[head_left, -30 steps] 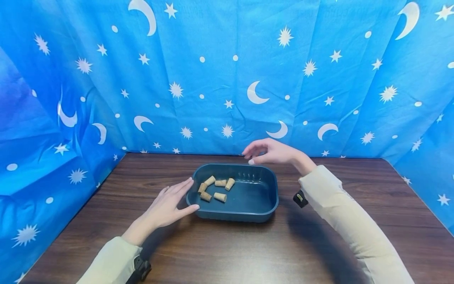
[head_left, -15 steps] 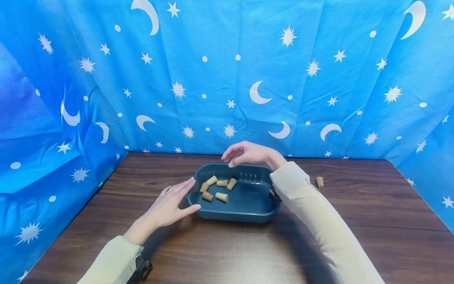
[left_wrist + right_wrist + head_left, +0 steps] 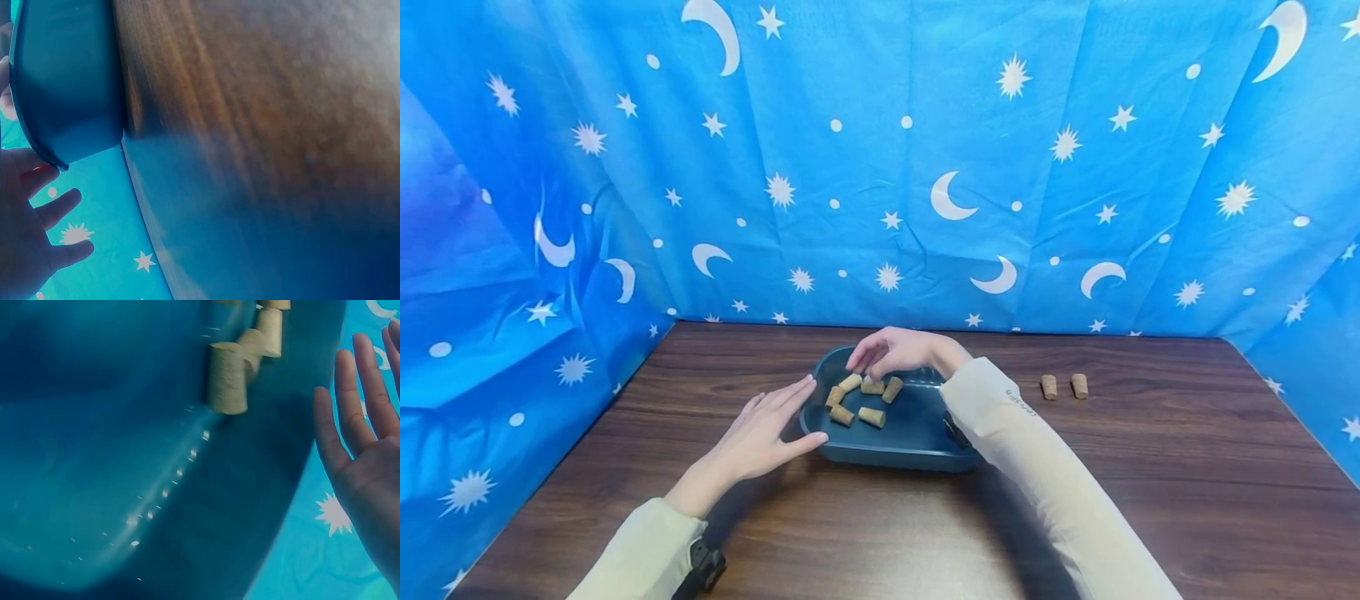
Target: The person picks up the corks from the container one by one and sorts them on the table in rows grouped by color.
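A dark teal plastic bin with several corks lying in its left half stands on the table. At its left end my left hand rests against the rim, thumb and fingers spread; the left wrist view shows that hand beside the bin wall. Over the far side of the bin hovers my right hand, fingers loosely bent down above the corks. In the right wrist view this hand has extended fingers and holds nothing, with a cork apart from it.
Two corks, one left and one right, stand on the brown wooden table to the right of the bin. A blue cloth with moons and stars hangs behind and at both sides.
My right hand has moved left and down, from beyond the bin's far rim to over the corks. Two corks on the table came into view as that arm shifted. My left hand stays put.
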Tool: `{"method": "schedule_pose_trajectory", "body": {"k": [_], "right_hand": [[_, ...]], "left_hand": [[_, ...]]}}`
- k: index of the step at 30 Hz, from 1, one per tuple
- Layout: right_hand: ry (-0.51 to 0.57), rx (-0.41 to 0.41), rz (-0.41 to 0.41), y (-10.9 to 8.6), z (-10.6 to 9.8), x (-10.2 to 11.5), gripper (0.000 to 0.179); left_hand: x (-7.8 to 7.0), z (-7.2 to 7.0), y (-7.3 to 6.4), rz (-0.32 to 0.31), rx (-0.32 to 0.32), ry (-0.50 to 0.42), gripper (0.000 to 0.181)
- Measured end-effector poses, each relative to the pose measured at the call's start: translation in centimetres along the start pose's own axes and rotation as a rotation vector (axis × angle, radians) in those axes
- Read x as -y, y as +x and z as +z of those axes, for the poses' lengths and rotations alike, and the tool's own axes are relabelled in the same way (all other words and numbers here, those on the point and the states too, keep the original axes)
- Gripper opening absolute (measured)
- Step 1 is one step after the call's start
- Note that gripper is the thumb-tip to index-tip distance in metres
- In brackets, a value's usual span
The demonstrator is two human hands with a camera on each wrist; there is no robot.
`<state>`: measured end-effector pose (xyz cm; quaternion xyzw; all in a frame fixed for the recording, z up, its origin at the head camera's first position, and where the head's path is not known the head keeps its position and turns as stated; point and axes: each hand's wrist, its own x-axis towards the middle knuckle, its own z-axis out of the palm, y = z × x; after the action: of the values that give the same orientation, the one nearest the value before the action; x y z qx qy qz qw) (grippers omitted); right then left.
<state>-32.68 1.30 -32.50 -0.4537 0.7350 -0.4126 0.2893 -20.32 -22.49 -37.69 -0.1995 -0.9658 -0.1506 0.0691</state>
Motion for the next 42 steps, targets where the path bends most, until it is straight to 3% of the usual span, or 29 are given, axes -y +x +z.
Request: {"method": "schedule_pose_trajectory", "body": {"k": [9,17,32,42], "right_hand": [[0.008,0.049,0.139,0.8,1.7,-0.8,0.036],[-0.093,0.087,0.232,1.8,2.8,-1.0,0.040],[-0.269,0.077,0.330,2.7,4.0,-1.5,0.037],[-0.338,0.060,0.321,3.1,4.4,-1.4,0.040]], "left_hand": [[-0.1,0.0,0.0,0.009,-0.011,-0.003,0.082],[0.0,0.0,0.0,0.001,-0.008,-0.004,0.081],[-0.1,0.0,0.1,0.007,-0.008,-0.008,0.080],[-0.1,0.0,0.1,0.016,-0.011,0.001,0.079]]}}
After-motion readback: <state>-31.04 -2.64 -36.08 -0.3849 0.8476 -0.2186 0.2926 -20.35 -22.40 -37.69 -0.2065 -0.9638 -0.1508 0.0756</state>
